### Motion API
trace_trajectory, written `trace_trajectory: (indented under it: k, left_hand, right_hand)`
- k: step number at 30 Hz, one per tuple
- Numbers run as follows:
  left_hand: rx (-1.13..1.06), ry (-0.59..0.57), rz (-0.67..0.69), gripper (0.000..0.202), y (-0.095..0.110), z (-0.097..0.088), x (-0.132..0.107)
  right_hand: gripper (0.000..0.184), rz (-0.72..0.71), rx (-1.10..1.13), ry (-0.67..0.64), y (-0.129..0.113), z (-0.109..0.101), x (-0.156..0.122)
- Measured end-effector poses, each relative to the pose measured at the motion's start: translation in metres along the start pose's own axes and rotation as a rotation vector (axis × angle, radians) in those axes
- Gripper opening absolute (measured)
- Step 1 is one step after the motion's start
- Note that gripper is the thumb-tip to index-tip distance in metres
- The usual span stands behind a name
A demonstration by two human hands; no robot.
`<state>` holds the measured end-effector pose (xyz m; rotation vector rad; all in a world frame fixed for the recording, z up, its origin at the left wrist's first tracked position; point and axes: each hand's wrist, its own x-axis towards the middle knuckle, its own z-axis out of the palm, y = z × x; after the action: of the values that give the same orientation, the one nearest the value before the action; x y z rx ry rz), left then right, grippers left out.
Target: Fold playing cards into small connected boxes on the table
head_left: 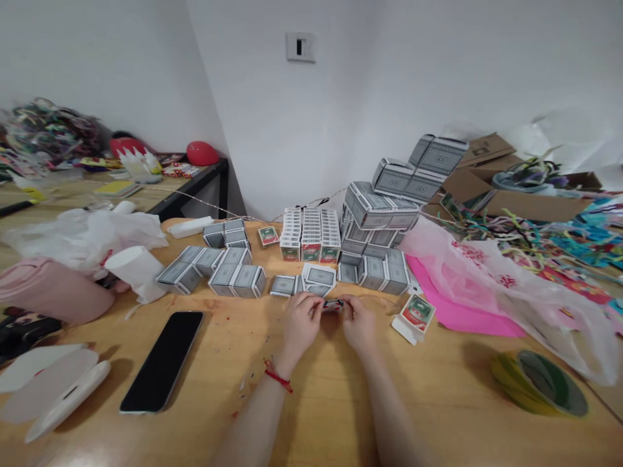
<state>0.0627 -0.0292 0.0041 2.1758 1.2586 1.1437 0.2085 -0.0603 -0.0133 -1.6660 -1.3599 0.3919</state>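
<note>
Both hands meet over the wooden counter (pixel 341 402), pinching one small card box (pixel 333 303) between them: left hand (pixel 302 324) closed on its left end, right hand (pixel 359 324) on the right. It looks light, thin cardboard, easily crushed, so best held by the edges. Stacks of card boxes (pixel 311 233) stand just behind, a phone (pixel 163 360) lies to the left.

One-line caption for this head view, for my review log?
Both hands, left hand and right hand, hold a small card pack over a wooden table, before rows of boxes, phone at left.
</note>
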Motion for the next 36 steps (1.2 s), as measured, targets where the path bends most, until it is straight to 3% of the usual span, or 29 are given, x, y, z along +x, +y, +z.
trace_trajectory:
  k: [5, 11, 16, 28, 36]
  left_hand:
    - [-0.02, 0.013, -0.023, 0.012, -0.003, -0.001, 0.001]
    - [-0.265, 0.022, -0.184, 0.01, -0.007, 0.001, 0.004]
    - [-0.407, -0.035, -0.349, 0.008, -0.007, 0.008, 0.003]
    - [-0.585, -0.069, -0.542, 0.018, -0.017, 0.006, 0.006]
    - [-0.832, -0.082, -0.665, 0.035, -0.013, 0.004, 0.006]
  right_hand:
    - [0.026, 0.055, 0.163, -0.078, 0.002, -0.001, 0.002]
    - [0.022, 0.188, 0.487, -0.184, 0.007, 0.005, 0.006]
    - [0.028, 0.202, 0.54, -0.201, 0.003, 0.009, 0.005]
    - [0.035, 0.345, 0.658, -0.226, 0.005, -0.001, 0.008]
    - [0.036, 0.438, 0.737, -0.112, 0.004, 0.003, 0.009]
